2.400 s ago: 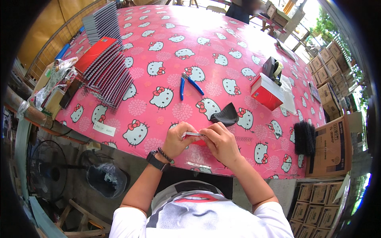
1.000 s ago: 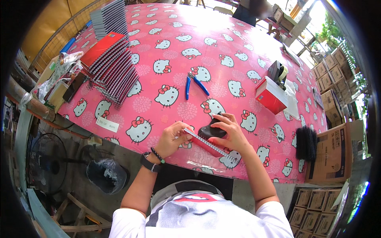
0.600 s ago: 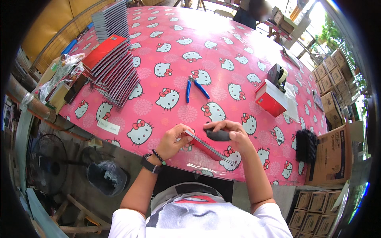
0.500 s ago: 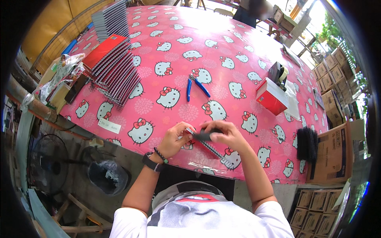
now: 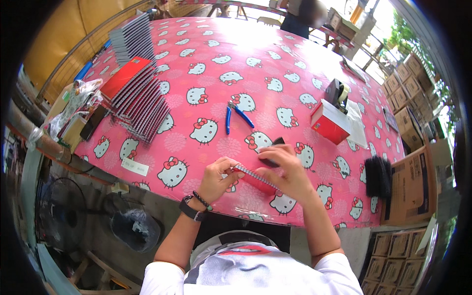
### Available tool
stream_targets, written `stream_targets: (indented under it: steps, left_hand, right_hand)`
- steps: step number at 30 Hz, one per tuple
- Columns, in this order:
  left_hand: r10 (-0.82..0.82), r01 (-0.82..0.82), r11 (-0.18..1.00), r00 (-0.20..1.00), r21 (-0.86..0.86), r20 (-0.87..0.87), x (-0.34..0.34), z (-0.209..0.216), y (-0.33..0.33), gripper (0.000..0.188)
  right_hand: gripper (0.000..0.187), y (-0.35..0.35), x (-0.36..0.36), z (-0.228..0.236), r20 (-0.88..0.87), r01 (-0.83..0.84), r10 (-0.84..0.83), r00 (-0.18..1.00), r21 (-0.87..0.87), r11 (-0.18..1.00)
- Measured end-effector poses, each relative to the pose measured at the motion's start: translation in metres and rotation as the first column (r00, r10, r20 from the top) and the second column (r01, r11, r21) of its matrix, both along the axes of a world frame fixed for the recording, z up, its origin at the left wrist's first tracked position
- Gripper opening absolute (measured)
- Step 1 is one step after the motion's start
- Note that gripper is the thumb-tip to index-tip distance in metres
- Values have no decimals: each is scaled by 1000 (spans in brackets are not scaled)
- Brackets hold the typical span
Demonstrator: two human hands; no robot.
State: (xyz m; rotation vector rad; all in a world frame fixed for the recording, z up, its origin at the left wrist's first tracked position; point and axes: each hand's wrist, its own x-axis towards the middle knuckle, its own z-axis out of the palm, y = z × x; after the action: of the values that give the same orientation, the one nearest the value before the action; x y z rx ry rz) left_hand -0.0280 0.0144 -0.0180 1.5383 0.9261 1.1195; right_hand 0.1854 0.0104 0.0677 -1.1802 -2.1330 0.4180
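Notebook [image 5: 255, 178], red-covered and spiral-bound, lies near the table [image 5: 275, 64] front edge between both hands; it looks light and thin, its covers bendy and the wire spine stiffer, so taking it by the ends of the spine seems safest. Left hand [image 5: 216, 179] pinches the spine's near end; right hand [image 5: 287, 169] presses down on the cover, fingers closed over a dark piece [image 5: 270, 156]. Half a second ago both hands met closer together.
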Motion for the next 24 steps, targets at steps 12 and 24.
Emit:
stream_targets:
  steps: [12,24]
  left_hand:
    - [189,-181,974,981,134,-49,17,49,-19,19]
    - [147,-151,985,987,81,57,13,46,-20,14]
  right_hand:
    - [24,-16,-25,5,-248,-20,17,969,-10,1000]
    - [23,-15,-27,15,-199,-92,83,976,-35,995]
